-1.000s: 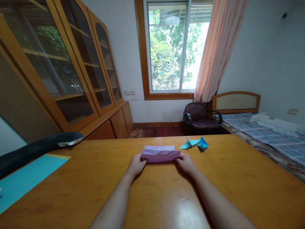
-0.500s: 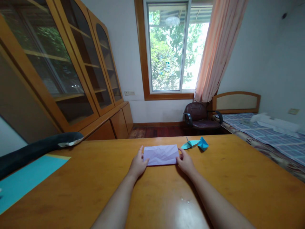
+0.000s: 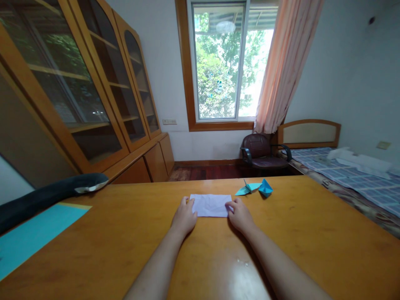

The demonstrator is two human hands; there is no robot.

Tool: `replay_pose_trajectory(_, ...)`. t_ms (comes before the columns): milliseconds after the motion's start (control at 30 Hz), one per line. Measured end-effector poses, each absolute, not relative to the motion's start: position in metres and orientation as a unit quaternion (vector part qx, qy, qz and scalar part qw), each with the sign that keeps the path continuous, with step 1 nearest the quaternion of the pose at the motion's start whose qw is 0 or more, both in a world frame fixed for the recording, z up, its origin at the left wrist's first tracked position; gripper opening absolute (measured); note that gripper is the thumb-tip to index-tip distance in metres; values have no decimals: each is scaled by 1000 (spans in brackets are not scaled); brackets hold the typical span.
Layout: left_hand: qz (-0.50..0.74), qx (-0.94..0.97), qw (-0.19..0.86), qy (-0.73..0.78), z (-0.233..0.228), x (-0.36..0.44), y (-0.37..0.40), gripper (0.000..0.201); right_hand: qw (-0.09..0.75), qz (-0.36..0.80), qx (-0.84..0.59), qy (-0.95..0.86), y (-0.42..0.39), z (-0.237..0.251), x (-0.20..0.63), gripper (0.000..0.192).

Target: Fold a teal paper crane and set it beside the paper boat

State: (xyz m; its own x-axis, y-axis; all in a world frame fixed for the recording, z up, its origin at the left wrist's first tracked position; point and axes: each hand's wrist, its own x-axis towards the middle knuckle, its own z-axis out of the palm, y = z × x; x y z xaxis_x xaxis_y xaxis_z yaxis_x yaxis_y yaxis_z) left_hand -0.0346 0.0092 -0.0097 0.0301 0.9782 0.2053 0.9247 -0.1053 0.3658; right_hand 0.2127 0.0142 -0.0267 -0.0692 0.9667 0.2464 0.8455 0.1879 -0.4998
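A creased sheet of lavender paper (image 3: 211,206), a wide rectangle in shape, lies on or just above the wooden table. Its left end is in my left hand (image 3: 184,214), fingers at the edge and thumb along the near corner. My right hand (image 3: 240,214) grips the right end with bent fingers over the top. Just beyond my right hand sit a light-blue folded paper crane (image 3: 248,188) and a blue folded paper boat (image 3: 265,188).
Turquoise paper (image 3: 40,233) covers the left side of the table (image 3: 109,241), with a dark curved object (image 3: 53,191) behind it. Past the table stand a brown armchair (image 3: 261,152), a bed (image 3: 350,171) and a glass-door cabinet (image 3: 125,108).
The lavender paper has come down and now lies flatter. My hands have moved slightly closer together, with more of their fingers over its ends.
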Motion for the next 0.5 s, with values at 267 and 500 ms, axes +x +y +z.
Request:
replay_pose_trajectory(267, 154, 762, 18, 629, -3, -31, 5, 32, 231, 77, -606, -757, 6, -18, 205, 25)
replay_pose_trajectory(500, 125, 817, 37, 562, 1, -22, 2, 28, 211, 69, -592, -775, 4, -15, 202, 26)
